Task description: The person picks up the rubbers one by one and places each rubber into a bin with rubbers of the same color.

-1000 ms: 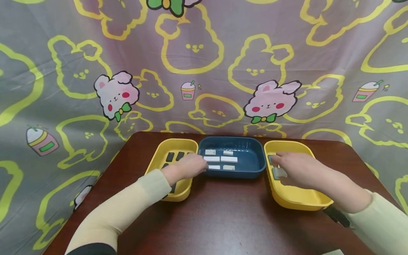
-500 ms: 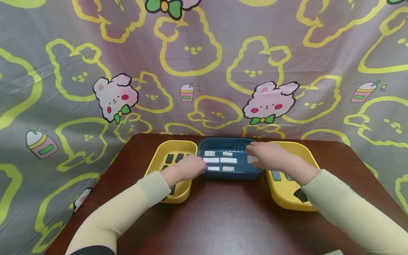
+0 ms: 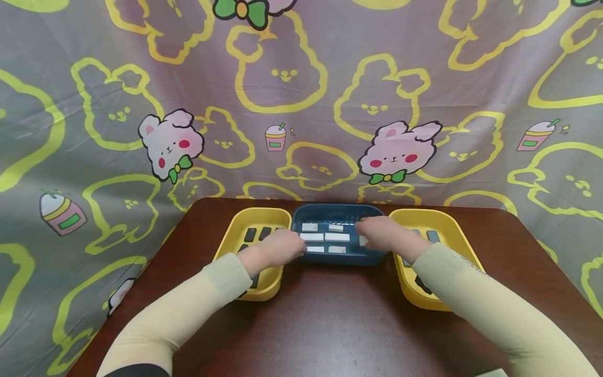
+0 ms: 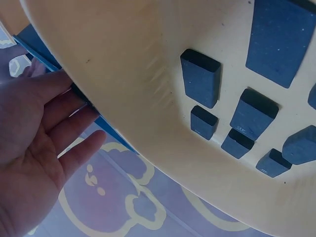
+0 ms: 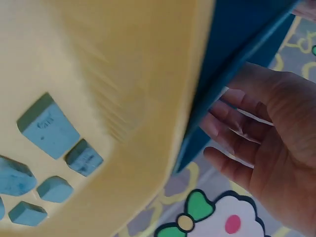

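Observation:
My left hand (image 3: 281, 246) reaches across the left yellow tray (image 3: 226, 238) to the left edge of the blue tray (image 3: 341, 257), its fingertips close to a white block (image 3: 315, 249). In the left wrist view the fingertips are partly hidden at the blue rim, and I cannot tell whether they hold anything. My right hand (image 3: 380, 233) is inside the right part of the blue tray, where it pinches a pale block (image 3: 363, 241) at its fingertips. The right wrist view shows the hand beside the blue rim, with its fingertips behind it. Several white blocks (image 3: 337, 237) lie in rows in the blue tray.
Several dark blocks (image 4: 201, 79) lie in the left yellow tray. Light blue blocks (image 5: 49, 126) sit in the right yellow tray (image 3: 452, 222). All three trays stand side by side on a dark wooden table (image 3: 325, 319), with a patterned curtain (image 3: 301, 120) behind.
My right hand has moved left from the right yellow tray into the blue tray, carrying the pale block low over the tray floor. The left hand has stayed in place.

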Tool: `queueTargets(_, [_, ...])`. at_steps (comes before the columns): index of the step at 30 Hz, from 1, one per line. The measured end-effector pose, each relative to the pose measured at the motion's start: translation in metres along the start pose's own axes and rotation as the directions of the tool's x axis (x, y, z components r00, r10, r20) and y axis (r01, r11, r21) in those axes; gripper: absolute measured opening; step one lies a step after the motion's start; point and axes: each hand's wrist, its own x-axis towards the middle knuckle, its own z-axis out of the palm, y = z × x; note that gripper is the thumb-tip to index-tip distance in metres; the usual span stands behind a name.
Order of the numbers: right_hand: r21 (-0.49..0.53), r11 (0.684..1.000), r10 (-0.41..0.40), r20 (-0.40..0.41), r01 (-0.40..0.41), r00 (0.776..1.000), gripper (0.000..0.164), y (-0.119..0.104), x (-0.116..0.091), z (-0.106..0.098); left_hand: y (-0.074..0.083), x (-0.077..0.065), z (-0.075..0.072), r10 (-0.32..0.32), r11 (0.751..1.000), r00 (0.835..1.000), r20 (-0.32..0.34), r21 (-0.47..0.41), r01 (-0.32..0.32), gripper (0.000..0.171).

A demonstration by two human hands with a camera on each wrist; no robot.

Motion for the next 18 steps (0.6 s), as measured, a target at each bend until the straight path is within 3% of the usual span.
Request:
queueTargets(7, [-0.011, 1.000, 0.022, 0.082, -0.021, 0.996, 0.010, -0.002, 0.013, 0.013, -0.001, 0.000, 0.002, 0.003, 1.000, 1.000, 0.001, -0.011, -0.003, 0.011])
queueTargets(18, [-0.013, 0.998, 0.058, 0.189, -0.056, 0.980, 0.004, -0.001, 0.026, 0.024, -0.002, 0.001, 0.000, 0.007, 1.000, 1.000, -0.004, 0.003, -0.007, 0.010])
